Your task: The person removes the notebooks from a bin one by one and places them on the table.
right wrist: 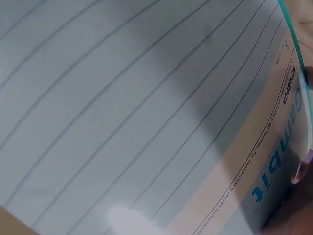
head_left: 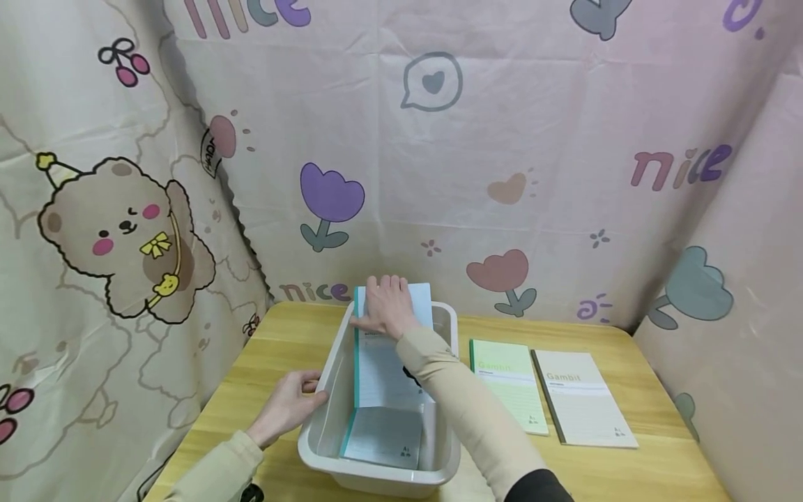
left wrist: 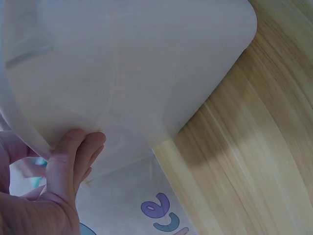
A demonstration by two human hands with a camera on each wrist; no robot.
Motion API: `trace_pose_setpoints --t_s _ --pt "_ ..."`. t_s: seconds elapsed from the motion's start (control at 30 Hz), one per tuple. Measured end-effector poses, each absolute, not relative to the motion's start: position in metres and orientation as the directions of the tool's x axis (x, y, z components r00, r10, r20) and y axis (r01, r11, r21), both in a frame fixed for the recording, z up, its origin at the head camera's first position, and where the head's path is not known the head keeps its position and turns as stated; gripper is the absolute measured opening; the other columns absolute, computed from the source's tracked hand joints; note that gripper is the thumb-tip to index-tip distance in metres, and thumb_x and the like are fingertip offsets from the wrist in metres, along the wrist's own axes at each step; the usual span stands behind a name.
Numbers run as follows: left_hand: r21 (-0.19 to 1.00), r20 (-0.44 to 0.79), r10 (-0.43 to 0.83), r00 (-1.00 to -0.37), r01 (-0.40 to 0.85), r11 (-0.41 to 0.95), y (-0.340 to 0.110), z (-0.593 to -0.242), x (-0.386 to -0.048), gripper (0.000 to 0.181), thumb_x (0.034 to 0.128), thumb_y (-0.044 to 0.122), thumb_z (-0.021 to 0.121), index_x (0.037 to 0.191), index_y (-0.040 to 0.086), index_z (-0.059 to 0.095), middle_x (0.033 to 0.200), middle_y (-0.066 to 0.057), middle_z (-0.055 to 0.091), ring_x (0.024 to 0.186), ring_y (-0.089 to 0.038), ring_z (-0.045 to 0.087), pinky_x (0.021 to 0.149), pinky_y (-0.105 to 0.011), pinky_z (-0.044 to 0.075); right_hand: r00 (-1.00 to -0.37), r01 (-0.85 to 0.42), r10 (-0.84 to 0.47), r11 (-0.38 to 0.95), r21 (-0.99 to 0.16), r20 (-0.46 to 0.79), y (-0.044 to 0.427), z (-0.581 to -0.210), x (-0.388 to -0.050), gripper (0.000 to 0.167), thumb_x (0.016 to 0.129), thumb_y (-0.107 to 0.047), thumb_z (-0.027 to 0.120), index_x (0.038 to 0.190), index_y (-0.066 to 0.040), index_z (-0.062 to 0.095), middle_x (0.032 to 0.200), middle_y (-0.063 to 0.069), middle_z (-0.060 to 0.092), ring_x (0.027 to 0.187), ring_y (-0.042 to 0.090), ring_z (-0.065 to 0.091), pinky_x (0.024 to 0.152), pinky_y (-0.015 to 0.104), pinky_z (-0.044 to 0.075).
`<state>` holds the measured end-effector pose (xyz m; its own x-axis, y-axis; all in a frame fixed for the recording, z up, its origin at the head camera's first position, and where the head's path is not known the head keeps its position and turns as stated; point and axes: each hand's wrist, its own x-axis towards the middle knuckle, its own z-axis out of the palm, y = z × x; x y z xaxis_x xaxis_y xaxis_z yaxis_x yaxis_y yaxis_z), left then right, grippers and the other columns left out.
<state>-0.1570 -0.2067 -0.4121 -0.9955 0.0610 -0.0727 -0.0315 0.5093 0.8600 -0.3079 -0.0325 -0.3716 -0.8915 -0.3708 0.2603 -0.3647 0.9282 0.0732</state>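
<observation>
A light-grey plastic bin (head_left: 325,390) stands on the table. My left hand (head_left: 290,404) pinches its left rim; in the left wrist view, the left hand's fingers (left wrist: 63,166) lie against the bin's outer wall (left wrist: 132,73). Over the bin, my right hand (head_left: 392,307) grips a light-blue notebook (head_left: 379,369) with a teal spine near its top end. That notebook leans down into the bin. Below it, another blue notebook (head_left: 383,436) lies on the bin's floor, partly covered. Close up in the right wrist view, the held notebook (right wrist: 146,112) shows ruled lines and "Gambit" lettering.
Right of the bin, a green notebook (head_left: 508,383) and a grey-beige notebook (head_left: 583,397) lie flat side by side on the wooden table (head_left: 665,432). Patterned curtains (head_left: 439,174) hang behind and on both sides.
</observation>
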Motion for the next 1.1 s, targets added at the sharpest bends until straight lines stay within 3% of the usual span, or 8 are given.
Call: trace_pose_setpoints --t_s 0.3,0.57,0.8,1.1 --pt "0.866 -0.08 0.046 -0.996 -0.047 0.498 -0.208 -0.414 -0.156 0.044 0.0865 -0.003 0.062 0.128 -0.016 0.058 0.118 -0.037 0.067 0.092 -0.041 0.075 0.069 -0.042 0.067 -0.891 -0.393 -0.376 0.919 -0.019 0.254 -0.012 -0.292 -0.297 0.067 0.08 -0.073 0.064 0.107 -0.013 0.05 0.101 0.008 0.058 0.098 0.025 0.053 0.09 0.038 0.045" --pt "0.865 -0.075 0.04 -0.996 -0.045 0.5 -0.206 -0.414 -0.157 0.042 0.0861 -0.003 0.063 0.126 -0.015 0.06 0.117 -0.036 0.067 0.092 -0.04 0.075 0.069 -0.042 0.067 -0.885 -0.386 -0.356 0.921 -0.046 0.3 0.052 -0.261 -0.291 0.065 0.079 -0.065 0.066 0.108 -0.008 0.051 0.101 0.011 0.057 0.1 0.031 0.053 0.093 0.042 0.042" --pt "0.868 -0.087 0.04 -0.995 -0.056 0.494 -0.206 -0.413 -0.156 0.043 0.0864 -0.003 0.062 0.127 -0.016 0.058 0.115 -0.036 0.068 0.091 -0.037 0.075 0.069 -0.041 0.067 -0.89 -0.364 -0.327 0.929 -0.064 0.319 0.122 -0.277 -0.283 0.06 0.079 -0.059 0.067 0.098 -0.006 0.048 0.089 0.011 0.052 0.089 0.032 0.049 0.083 0.043 0.04" --pt "0.871 -0.069 0.051 -0.996 -0.035 0.49 -0.207 -0.414 -0.156 0.042 0.0864 -0.002 0.063 0.126 -0.016 0.059 0.115 -0.035 0.068 0.09 -0.035 0.075 0.068 -0.04 0.067 -0.883 -0.345 -0.303 0.937 -0.056 0.359 0.182 -0.346 -0.27 0.058 0.076 -0.054 0.068 0.097 -0.004 0.049 0.084 0.011 0.051 0.085 0.031 0.048 0.075 0.041 0.038"
